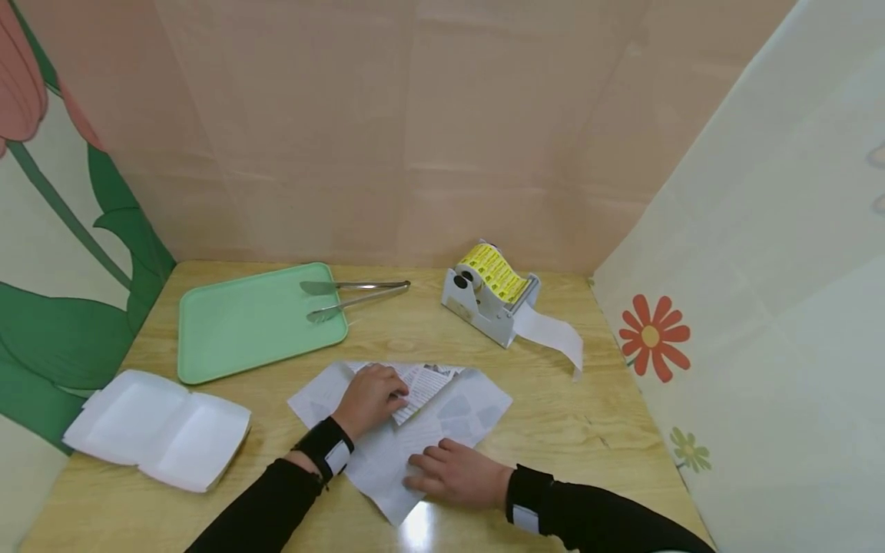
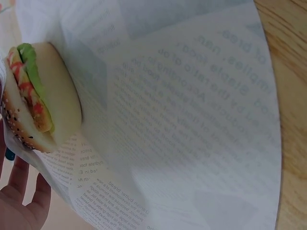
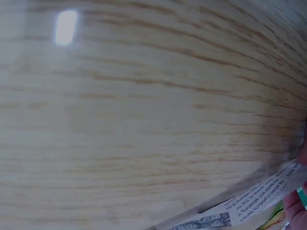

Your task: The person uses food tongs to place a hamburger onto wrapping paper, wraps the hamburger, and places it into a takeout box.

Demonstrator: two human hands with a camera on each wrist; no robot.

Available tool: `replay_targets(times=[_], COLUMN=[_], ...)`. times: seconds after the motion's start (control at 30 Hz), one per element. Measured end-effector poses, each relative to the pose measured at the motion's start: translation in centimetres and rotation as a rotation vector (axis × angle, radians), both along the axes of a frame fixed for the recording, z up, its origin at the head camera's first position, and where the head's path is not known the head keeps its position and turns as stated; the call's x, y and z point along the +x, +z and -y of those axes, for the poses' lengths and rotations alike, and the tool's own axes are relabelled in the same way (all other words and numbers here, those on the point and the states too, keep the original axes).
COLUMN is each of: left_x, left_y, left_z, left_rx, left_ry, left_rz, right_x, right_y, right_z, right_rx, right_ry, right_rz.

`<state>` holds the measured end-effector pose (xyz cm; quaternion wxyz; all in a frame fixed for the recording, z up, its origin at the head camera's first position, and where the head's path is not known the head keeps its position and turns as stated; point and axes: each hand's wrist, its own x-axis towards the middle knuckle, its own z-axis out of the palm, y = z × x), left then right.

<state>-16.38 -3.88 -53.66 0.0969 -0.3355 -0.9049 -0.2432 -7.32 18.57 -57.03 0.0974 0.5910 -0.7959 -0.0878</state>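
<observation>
A sheet of printed wrapping paper (image 1: pixel 456 415) lies on the table in front of me, one corner folded inward. Inside it, the left wrist view shows a burger (image 2: pixel 64 98) with a seeded bun, lettuce and a filling streaked with red sauce; paper hides it in the head view. My left hand (image 1: pixel 373 399) holds the folded paper flap at the far side, fingers bent over it. Nearer to me, my right hand (image 1: pixel 459 472) rests at the paper's lower right edge with its fingers loosely extended. Only its fingertips show in the right wrist view.
A green tray (image 1: pixel 242 326) stands at the back left, with metal tongs (image 1: pixel 373 292) lying across its right edge. At the left is an opened white clamshell box (image 1: pixel 159 430). A label dispenser (image 1: pixel 491 292) with a yellow roll sits at the back right, its strip hanging out.
</observation>
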Motion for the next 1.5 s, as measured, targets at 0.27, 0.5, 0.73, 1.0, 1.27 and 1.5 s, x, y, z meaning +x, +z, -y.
replay_targets(times=[0.27, 0.5, 0.73, 1.0, 1.27, 1.5], left_x=[-0.4, -0.4, -0.6, -1.2, -1.7, -1.4], left_y=[-0.1, 0.0, 0.2, 1.0, 2.1, 2.9], left_z=[0.0, 0.1, 0.2, 0.5, 1.0, 1.4], left_rx=[-0.016, -0.022, -0.054, -0.046, -0.071, 0.011], left_ry=[0.003, -0.029, -0.075, -0.121, -0.11, -0.039], left_rz=[0.026, 0.009, -0.042, 0.016, 0.129, 0.325], right_x=[-0.3, -1.8, -4.8, -6.6, -8.1, -9.4], right_y=[-0.5, 1.9, 4.9, 6.4, 6.5, 6.9], right_z=[0.1, 1.4, 2.2, 2.6, 2.9, 3.0], right_rx=[-0.111, -0.312, -0.445, -0.359, -0.389, -0.399], right_ry=[-0.105, -0.154, -0.323, -0.496, -0.558, -0.618], right_rz=[0.035, 0.086, 0.184, 0.332, 0.392, 0.485])
